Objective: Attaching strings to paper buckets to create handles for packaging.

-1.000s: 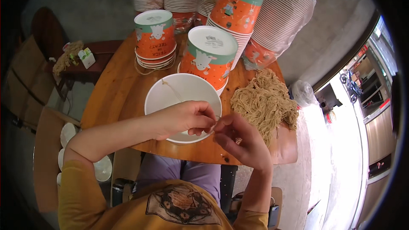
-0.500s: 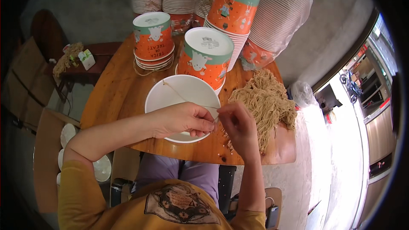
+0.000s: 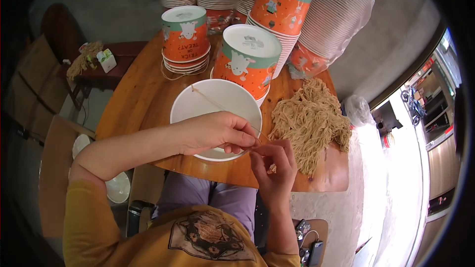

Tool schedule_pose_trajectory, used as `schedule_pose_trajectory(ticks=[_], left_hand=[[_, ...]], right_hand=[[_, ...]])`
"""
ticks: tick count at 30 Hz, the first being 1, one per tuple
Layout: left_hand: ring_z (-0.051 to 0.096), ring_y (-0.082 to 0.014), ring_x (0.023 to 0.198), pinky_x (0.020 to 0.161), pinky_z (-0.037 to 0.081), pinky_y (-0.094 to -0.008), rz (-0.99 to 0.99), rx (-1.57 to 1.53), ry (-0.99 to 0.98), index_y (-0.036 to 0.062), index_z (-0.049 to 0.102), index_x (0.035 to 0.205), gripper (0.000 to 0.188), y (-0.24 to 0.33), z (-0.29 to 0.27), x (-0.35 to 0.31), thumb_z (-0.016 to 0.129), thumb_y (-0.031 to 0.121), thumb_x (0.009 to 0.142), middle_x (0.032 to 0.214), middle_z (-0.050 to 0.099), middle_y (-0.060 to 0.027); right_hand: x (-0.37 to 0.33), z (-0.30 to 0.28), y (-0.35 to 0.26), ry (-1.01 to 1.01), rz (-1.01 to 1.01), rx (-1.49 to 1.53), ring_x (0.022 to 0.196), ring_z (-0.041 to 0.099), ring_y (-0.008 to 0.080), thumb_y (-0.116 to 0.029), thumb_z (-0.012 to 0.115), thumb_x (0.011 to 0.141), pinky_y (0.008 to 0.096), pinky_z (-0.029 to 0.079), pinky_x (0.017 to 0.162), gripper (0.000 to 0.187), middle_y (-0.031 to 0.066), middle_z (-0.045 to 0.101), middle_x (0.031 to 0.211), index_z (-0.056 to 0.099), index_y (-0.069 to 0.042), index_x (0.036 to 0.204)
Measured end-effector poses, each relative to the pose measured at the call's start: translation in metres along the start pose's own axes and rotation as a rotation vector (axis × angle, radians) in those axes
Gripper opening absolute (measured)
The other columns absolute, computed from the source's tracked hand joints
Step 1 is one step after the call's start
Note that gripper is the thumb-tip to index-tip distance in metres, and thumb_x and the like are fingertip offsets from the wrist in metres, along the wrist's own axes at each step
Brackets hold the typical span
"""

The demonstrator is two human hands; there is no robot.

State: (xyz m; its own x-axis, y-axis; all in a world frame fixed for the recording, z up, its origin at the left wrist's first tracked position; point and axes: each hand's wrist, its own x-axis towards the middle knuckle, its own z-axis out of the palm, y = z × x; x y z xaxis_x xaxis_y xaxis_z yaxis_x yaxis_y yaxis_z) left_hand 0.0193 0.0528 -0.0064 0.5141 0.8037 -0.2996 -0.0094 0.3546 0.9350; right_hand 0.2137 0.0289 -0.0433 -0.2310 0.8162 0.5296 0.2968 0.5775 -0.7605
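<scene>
A paper bucket [image 3: 184, 111] stands with its white inside facing up at the table's near edge. From its far left rim a thin tan string [image 3: 206, 97] crosses the opening to my hands. Over the near right rim, my left hand [image 3: 227, 134] is closed, thumb and index finger pinching the string. My right hand [image 3: 277, 165] meets it just outside the rim, its fingertips pressed together on the string's end. The exact crossing of the string between the fingertips is too small to make out.
Upturned orange and green buckets [image 3: 250, 59] stand behind, with a smaller stack [image 3: 185, 37] at left. Tall bagged stacks [image 3: 336, 15] line the back. A heap of tan strings [image 3: 311, 126] lies at right on the wooden table [image 3: 131, 104]. A cardboard box [image 3: 54, 183] sits lower left.
My hands have shifted slightly right, and the right hand has come lower, its fingertips now below the left thumb. The view has tilted a little; the bucket stays in place.
</scene>
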Motion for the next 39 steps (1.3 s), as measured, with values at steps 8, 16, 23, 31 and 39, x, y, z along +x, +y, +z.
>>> schedule_pose_trajectory(ticks=[8, 16, 23, 31, 39], left_hand=[[0.057, -0.0079, 0.088, 0.072, 0.046, -0.0246, -0.150, -0.187, 0.017, 0.0052, 0.058, 0.108, 0.016, 0.008, 0.006, -0.005, 0.060, 0.011, 0.094, 0.099, 0.059, 0.0000], [0.058, -0.0121, 0.091, 0.080, 0.050, -0.0270, -0.070, -0.253, -0.026, 0.0023, 0.054, 0.112, 0.021, 0.001, -0.003, -0.005, 0.060, 0.003, 0.092, 0.107, 0.056, -0.0047], [0.058, -0.0122, 0.088, 0.079, 0.050, -0.0266, 0.046, -0.132, 0.010, 0.0019, 0.053, 0.109, 0.018, -0.002, 0.000, -0.010, 0.059, 0.002, 0.092, 0.101, 0.058, -0.0048], [0.059, -0.0118, 0.079, 0.074, 0.051, -0.0262, 0.332, 0.283, 0.183, 0.0013, 0.052, 0.104, 0.012, -0.001, 0.022, -0.016, 0.056, 0.000, 0.092, 0.089, 0.059, -0.0046], [0.058, -0.0126, 0.095, 0.086, 0.051, -0.0277, 0.343, 0.569, 0.219, 0.0015, 0.056, 0.107, 0.016, 0.000, 0.023, -0.019, 0.058, 0.001, 0.091, 0.102, 0.055, -0.0057]], right_hand=[[-0.010, 0.018, -0.006, 0.073, -0.054, -0.071, 0.064, 0.052, 0.0119, -0.003, 0.076, 0.079, 0.0252, 0.041, 0.050, 0.015, 0.0038, 0.056, 0.084, 0.066, -0.006, 0.089], [-0.008, 0.004, -0.006, -0.002, -0.069, -0.077, 0.066, 0.056, 0.0116, 0.000, 0.071, 0.083, 0.0237, 0.046, 0.053, 0.017, 0.0042, 0.057, 0.084, 0.070, -0.005, 0.099], [-0.009, 0.003, 0.004, -0.031, -0.017, 0.081, 0.065, 0.056, 0.0077, -0.001, 0.068, 0.086, 0.0203, 0.044, 0.055, 0.013, 0.0032, 0.057, 0.084, 0.069, -0.003, 0.099], [-0.004, 0.004, -0.008, 0.025, 0.116, 0.040, 0.062, 0.052, 0.0059, -0.003, 0.070, 0.085, 0.0198, 0.041, 0.054, 0.010, 0.0024, 0.056, 0.076, 0.062, -0.002, 0.090], [-0.007, 0.006, -0.003, 0.052, 0.219, 0.183, 0.061, 0.051, 0.0065, -0.003, 0.069, 0.086, 0.0212, 0.041, 0.054, 0.009, 0.0025, 0.056, 0.076, 0.059, -0.002, 0.086]])
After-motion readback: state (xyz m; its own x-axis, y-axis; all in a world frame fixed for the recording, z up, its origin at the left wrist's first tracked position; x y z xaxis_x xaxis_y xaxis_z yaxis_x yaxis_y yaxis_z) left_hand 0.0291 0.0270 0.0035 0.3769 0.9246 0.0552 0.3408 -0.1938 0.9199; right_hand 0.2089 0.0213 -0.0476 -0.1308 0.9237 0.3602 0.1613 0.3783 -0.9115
